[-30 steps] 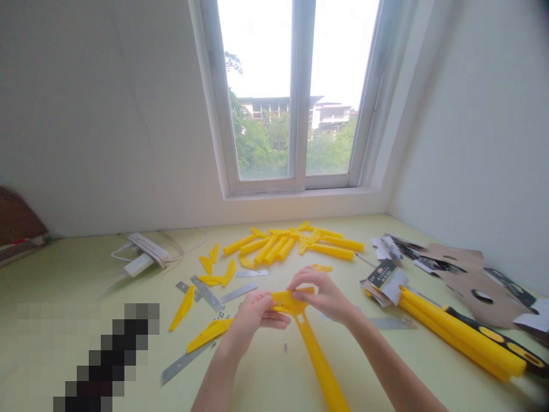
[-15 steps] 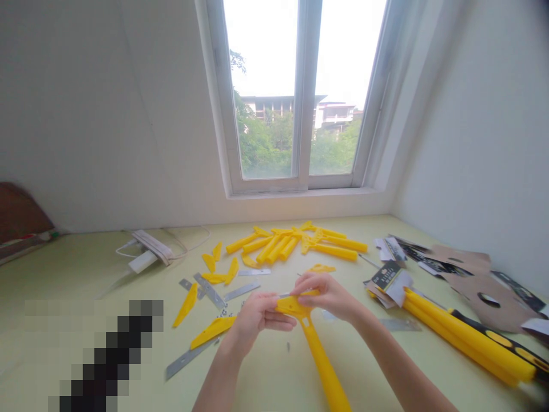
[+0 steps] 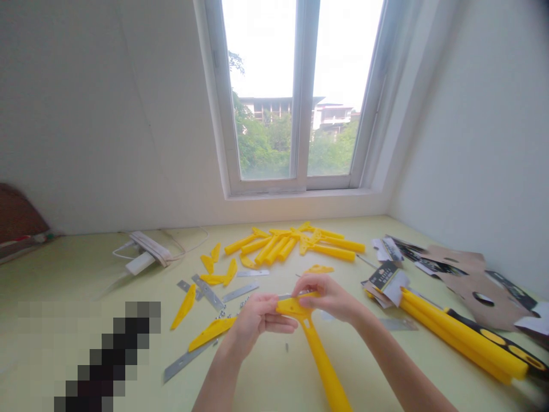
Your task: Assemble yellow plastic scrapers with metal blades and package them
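A yellow plastic scraper (image 3: 321, 357) is between my hands, its head up and its handle slanting down toward the bottom edge. My left hand (image 3: 258, 319) grips the left end of the head, thumb on top and fingers beneath. On the right end, my right hand (image 3: 322, 294) pinches the head from above. A strip of grey metal blade (image 3: 285, 297) shows along the head's far edge. Left of my hands lie a loose yellow head cover (image 3: 210, 333), a flat metal blade (image 3: 186, 361) and small screws (image 3: 221, 313). One screw (image 3: 287, 347) rests below my left fingers.
Several yellow scraper handles (image 3: 274, 246) are heaped near the window. At right lie long yellow scrapers (image 3: 465, 337), a black-and-yellow handle (image 3: 493, 341) and cardboard packaging (image 3: 461, 286). A white power strip (image 3: 150, 247) with cables sits at back left. A pixelated dark patch covers the lower left.
Both hands keep their hold on the scraper, with barely any shift. The blade strip shows slightly more along the head. The whole view has moved a little.
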Tool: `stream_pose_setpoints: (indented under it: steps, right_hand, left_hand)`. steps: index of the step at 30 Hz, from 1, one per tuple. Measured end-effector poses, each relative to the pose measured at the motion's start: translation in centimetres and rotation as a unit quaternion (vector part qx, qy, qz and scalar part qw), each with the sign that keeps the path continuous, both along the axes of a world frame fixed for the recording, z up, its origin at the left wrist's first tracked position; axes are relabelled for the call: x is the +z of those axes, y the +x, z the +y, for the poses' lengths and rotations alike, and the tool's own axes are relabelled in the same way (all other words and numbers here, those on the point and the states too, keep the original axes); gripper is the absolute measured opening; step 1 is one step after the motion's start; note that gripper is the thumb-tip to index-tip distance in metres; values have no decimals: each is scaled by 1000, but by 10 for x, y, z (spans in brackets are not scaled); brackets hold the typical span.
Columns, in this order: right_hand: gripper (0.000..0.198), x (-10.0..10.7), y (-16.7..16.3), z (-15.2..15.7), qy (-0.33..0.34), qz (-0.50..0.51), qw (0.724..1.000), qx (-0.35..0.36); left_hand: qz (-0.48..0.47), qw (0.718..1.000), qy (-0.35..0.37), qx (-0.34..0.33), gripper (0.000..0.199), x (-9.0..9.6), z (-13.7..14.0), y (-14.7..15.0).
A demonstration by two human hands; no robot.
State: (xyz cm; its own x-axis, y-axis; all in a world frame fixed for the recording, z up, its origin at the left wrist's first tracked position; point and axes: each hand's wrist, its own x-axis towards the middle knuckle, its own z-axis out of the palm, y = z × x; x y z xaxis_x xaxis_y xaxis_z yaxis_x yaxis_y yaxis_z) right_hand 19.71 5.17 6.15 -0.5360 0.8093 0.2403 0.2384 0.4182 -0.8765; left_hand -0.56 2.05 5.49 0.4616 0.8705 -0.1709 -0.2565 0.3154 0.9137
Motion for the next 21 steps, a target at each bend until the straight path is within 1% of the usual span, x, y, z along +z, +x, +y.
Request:
stream_pose_setpoints:
  steps: [4, 14, 21]
  right_hand:
    - [21, 1, -1, -2, 12, -16, 1000, -9]
    - [17, 2, 1, -1, 47, -36, 998, -4]
    - [14, -1, 1, -1, 50, -45, 998, -13]
  left_hand:
    - [-29, 1000, 1, -8, 31, -6, 1, -1]
    - [-21, 1000, -2, -1, 32, -3, 0, 1]
    - [-32, 999, 3, 6, 32, -7, 2, 2]
